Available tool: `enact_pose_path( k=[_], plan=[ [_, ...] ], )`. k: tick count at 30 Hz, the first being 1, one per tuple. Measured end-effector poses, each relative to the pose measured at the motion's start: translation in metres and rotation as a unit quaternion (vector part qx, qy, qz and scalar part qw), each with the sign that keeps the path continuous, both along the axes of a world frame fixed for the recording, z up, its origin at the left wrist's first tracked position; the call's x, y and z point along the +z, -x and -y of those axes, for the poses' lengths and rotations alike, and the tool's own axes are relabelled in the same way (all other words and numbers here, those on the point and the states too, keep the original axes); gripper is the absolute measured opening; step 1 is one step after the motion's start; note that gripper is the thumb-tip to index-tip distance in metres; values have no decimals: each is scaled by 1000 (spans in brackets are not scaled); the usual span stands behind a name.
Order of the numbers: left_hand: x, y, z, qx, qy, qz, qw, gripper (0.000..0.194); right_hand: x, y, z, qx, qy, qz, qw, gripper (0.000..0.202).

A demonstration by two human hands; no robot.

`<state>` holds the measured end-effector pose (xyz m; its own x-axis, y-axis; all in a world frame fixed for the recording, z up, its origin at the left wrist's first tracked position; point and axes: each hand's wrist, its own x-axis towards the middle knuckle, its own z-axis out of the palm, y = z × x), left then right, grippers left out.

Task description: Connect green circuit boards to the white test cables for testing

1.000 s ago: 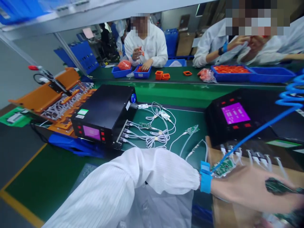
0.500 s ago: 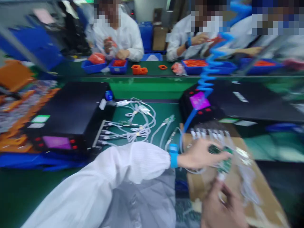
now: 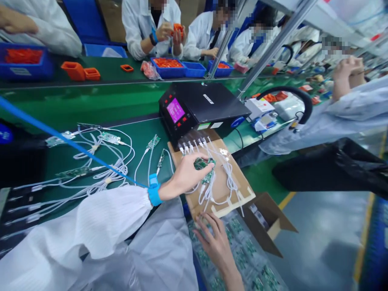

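My left hand (image 3: 189, 171), with a blue band at its wrist, is closed on green circuit boards (image 3: 207, 171) above a cardboard sheet (image 3: 194, 204). Below it, my right hand (image 3: 215, 238) has its fingers apart at the lower edge of the cardboard and holds nothing. White cables (image 3: 228, 178) run over the cardboard from plugs at a black device (image 3: 209, 103) with a lit pink screen. To the left, more boards (image 3: 110, 138) with bundled white cables lie on the green table.
Under my right hand is a tray of circuit boards (image 3: 239, 258). An open carton (image 3: 280, 224) stands right of it. A blue air hose (image 3: 60, 137) crosses the left side. Co-workers in white coats sit behind blue bins (image 3: 169, 72); another person stands at the right.
The view has turned to the right. My right hand has let go of the cable end below the boards and opened, now lower down. My left hand still holds the boards.
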<state>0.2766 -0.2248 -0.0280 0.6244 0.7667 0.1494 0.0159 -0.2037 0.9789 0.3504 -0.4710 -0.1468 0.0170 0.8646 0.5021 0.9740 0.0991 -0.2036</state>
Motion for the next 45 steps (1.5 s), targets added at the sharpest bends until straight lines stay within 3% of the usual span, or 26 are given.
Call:
enact_pose_path(
  k=[8,13,16,19,21,24,27,29,35,45],
  plan=[
    [2,-4,-6,5,-42,-19,999,10,-1,-16,12,81,84,70,991,44],
    [-2,-5,-8,13,-59,-27,998,12,10,-29,7,159,62,117,978,33],
    [-1,-3,-9,11,-46,-33,998,13,18,-37,0,196,30,93,976,28],
    [0,-2,-12,9,-38,-35,999,15,24,-40,-12,204,7,-10,979,30],
    [2,-3,-15,13,-59,-35,998,14,24,-38,-25,159,-36,-112,980,36],
    [2,-6,-18,11,-74,-43,996,12,20,-33,-51,4,-157,-250,955,45],
    [1,-9,-17,-6,-56,-46,997,12,24,-26,-81,-144,-234,-308,911,36],
    [0,-10,-15,-18,-47,-45,998,13,34,-21,-100,-190,-248,-315,896,25],
    [0,-10,-9,-20,-52,-57,997,13,68,-11,-135,-213,-280,-315,881,18],
    [-7,-8,-6,-28,-65,-57,996,12,73,-16,-139,-213,-297,-287,886,9]
  ],
)
